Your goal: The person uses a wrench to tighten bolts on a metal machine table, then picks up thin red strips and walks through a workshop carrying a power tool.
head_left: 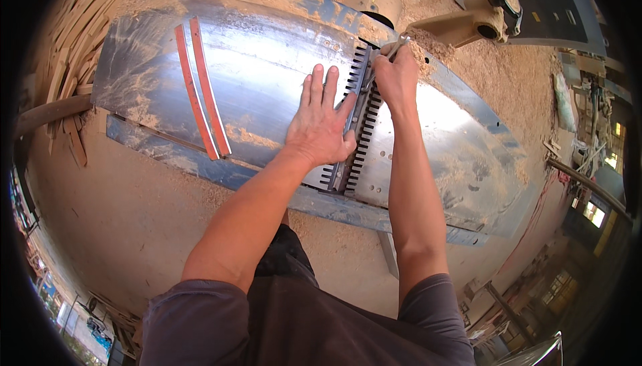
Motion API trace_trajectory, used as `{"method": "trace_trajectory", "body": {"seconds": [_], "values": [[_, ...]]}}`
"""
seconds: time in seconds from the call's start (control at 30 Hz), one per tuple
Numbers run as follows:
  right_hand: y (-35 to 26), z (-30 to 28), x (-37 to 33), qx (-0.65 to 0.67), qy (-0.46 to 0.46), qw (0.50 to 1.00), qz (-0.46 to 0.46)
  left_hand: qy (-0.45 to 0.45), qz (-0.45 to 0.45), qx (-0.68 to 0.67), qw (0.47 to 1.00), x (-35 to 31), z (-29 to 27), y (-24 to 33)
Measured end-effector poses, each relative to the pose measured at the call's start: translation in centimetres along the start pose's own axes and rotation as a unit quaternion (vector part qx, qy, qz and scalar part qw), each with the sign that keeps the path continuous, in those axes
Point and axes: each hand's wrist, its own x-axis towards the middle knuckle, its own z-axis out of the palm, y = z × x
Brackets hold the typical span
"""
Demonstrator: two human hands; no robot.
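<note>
Your left hand (319, 124) lay palm-down on the metal table (257, 51), fingers spread; your right hand (397, 78) had fingers curled around a metal tool (400, 45) at the far end of the toothed slot (346, 166).

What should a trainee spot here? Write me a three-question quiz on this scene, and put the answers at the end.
1. How many red strips lie on the metal table, to the left of the left hand? A) one B) two C) four
2. True or false: the left hand is clenched in a fist.
3. Fill in: the ___ hand grips a small metal piece near the far end of the toothed slot.

Key: 1. B. 2. False: it lies open on the metal table. 3. Right hand.
</note>
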Motion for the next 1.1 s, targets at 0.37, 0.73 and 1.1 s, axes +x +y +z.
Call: {"method": "trace_trajectory", "body": {"seconds": [0.37,0.73,1.1], "values": [[1.5,0.7,-7.5,0.155,0.080,0.981,-0.085,-0.003,0.000,-0.019,1.000,-0.1,-0.1,-0.2],[1.5,-1.1,-6.6,0.062,-0.031,0.997,0.030,-0.009,-0.006,0.009,1.000,0.1,-0.3,0.0],[0.6,-0.6,-12.2,0.046,0.017,0.998,-0.044,0.013,0.004,-0.013,1.000,-0.3,0.5,-0.4]]}}
